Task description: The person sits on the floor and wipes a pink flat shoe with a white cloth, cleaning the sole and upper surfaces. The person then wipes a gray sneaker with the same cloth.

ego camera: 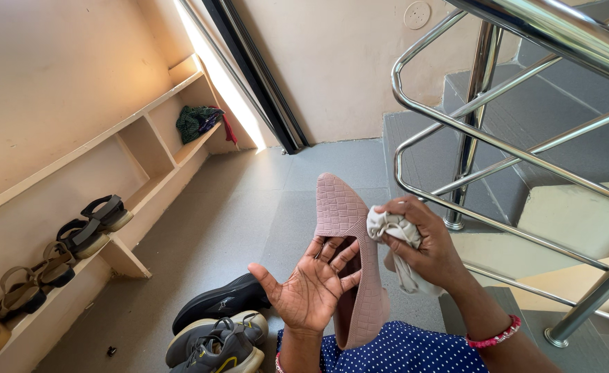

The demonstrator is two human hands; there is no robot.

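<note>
Nearest, the left hand (pixel 311 290) has its fingers slipped into the opening of a pink knitted flat shoe (pixel 349 255), propping it from inside above the lap. The shoe looks light and soft (it would likely buckle if pinched). The right hand (pixel 425 245) closes around a white cloth (pixel 394 231) at the shoe's edge. Farther left, sandals (pixel 87 231) sit on a wall shelf (pixel 121 255).
</note>
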